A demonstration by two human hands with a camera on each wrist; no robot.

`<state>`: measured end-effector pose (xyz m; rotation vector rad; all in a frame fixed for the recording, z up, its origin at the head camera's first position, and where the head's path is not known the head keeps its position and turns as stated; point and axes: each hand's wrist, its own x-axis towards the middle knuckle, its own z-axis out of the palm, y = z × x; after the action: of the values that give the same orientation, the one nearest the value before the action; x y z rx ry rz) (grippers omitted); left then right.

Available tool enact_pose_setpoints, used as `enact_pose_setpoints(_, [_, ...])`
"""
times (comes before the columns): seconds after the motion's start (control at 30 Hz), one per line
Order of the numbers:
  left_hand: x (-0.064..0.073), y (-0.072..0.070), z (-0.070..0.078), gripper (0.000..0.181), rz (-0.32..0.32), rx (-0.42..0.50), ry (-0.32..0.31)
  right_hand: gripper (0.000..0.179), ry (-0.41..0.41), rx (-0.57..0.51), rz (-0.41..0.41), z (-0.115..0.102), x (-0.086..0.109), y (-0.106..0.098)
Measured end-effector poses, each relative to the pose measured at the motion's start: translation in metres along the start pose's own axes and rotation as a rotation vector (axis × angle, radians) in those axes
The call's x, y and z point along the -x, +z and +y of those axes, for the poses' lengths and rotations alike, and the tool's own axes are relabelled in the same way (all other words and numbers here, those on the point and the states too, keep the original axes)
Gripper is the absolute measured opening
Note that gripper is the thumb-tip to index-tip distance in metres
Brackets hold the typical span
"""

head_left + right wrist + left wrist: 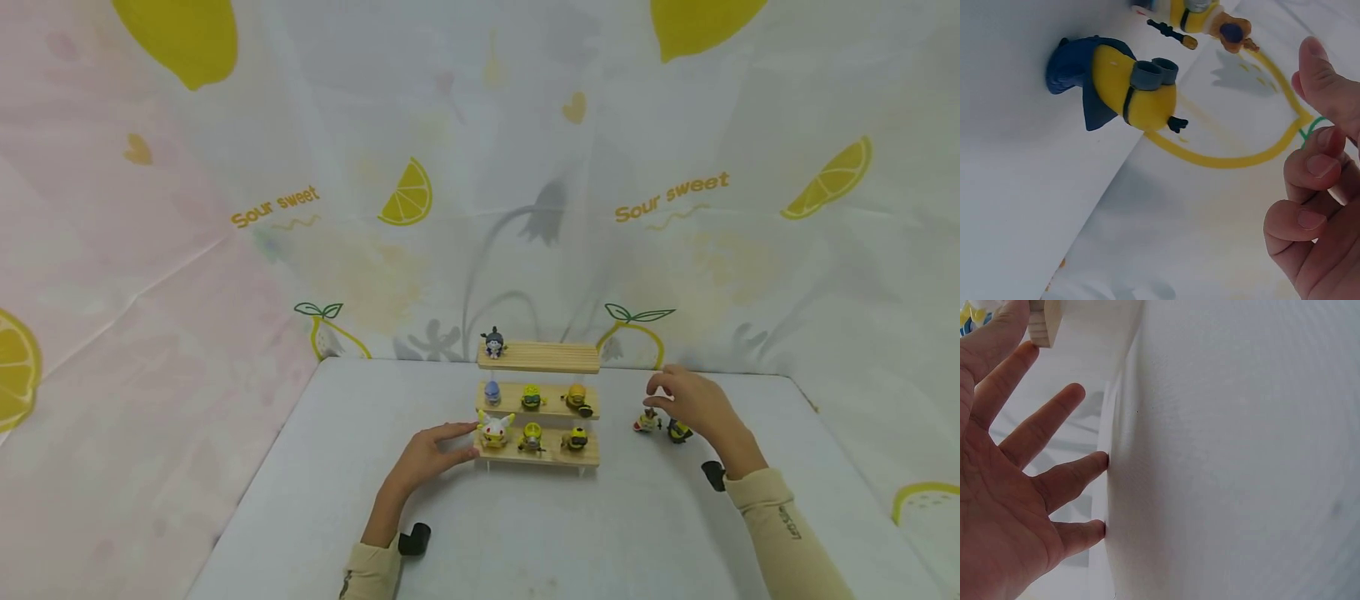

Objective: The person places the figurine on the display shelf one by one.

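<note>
My left hand (pixel 435 454) is at the left end of a three-tier wooden display shelf (pixel 555 357). Its fingers are spread in the left wrist view, one fingertip right at the wooden edge (pixel 1041 328). Over two small figurines right of the shelf hovers my right hand (pixel 693 404), with nothing between its thumb and fingers. One is a yellow minion figurine (pixel 1132 87) with grey goggles and a dark blue cape. Beside it stands a red, white and brown figurine (pixel 647 420), only partly inside the right wrist view.
On the bottom tier are a white figurine with yellow ears (pixel 494 431) and two yellow minions. A bluish figurine (pixel 491 392) and two yellow ones occupy the middle tier. A dark-haired figurine (pixel 493 343) stands at the top left. Behind the white table (pixel 360 417) hangs a lemon-print cloth (pixel 450 275).
</note>
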<state>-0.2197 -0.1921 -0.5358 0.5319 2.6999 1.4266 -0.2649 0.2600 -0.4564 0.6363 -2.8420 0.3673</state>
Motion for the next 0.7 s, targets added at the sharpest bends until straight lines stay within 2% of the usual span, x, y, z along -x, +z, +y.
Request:
enact_pose_setpoints(0.27, [0.0,0.0,0.0,0.049,-0.002,0.004,-0.005,0.016,0.044,0.007,-0.063,0.006,0.004,0.007])
enact_pose_setpoints(0.7, [0.0,0.0,0.0,0.049,-0.002,0.007,-0.009,0.013,0.025,-0.02,-0.045,0.003,0.008,0.012])
